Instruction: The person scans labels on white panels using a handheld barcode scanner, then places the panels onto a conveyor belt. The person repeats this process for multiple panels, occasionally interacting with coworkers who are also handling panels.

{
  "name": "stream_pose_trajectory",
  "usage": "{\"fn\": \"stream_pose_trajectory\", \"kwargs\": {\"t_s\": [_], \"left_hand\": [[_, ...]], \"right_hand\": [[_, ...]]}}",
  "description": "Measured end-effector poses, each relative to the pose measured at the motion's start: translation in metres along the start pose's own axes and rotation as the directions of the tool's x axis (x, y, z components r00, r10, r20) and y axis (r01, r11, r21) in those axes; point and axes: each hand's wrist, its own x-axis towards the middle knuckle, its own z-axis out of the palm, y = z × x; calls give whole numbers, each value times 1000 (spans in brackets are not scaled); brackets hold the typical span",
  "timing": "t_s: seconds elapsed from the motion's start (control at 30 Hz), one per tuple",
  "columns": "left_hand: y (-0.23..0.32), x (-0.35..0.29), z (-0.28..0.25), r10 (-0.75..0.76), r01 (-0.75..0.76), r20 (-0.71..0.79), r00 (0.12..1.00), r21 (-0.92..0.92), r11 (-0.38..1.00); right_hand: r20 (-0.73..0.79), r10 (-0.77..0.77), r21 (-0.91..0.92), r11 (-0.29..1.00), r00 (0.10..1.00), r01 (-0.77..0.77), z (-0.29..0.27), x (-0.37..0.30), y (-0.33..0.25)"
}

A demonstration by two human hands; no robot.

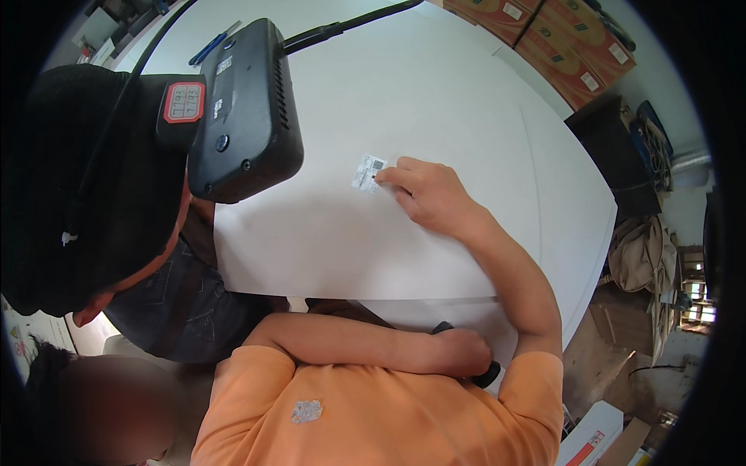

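Observation:
A small white printed label with a square code lies on the white table. My right hand reaches over the tabletop, fingers curled and fingertips pinched at the label's right edge. A tiny dark spot shows by the fingertip; I cannot tell what it is. Close to my chest, below the table's near edge, my left hand is wrapped round a black rounded object. Both its ends stick out of the fist, and its middle is hidden, so its kind is unclear.
At the left, a person in a black cap wears a black boxy device that overhangs the table. Another person is at lower left. A blue-handled tool lies at the far left; cardboard boxes stand beyond the table.

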Motion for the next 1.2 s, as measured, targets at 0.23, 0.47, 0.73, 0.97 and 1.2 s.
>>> {"fn": "stream_pose_trajectory", "kwargs": {"t_s": [0.23,0.47,0.73,0.97,1.2], "left_hand": [[4,3,-28,-130,167,221,967,-159,973],[14,0,-16,-133,131,26,991,79,988],[12,-10,-5,-73,89,-92,993,188,978],[15,-4,-10,-55,75,-96,994,215,974],[16,-2,-1,-130,164,-145,981,258,952]], "right_hand": [[-20,-46,174,983,999,48,-9,-16,0],[21,-471,6,882,882,471,-6,-94,-57],[-61,98,-157,982,993,-107,-56,-203,-5],[-218,90,-136,983,972,-122,-93,-87,56],[-194,173,-183,961,966,-209,-50,88,134]]}}
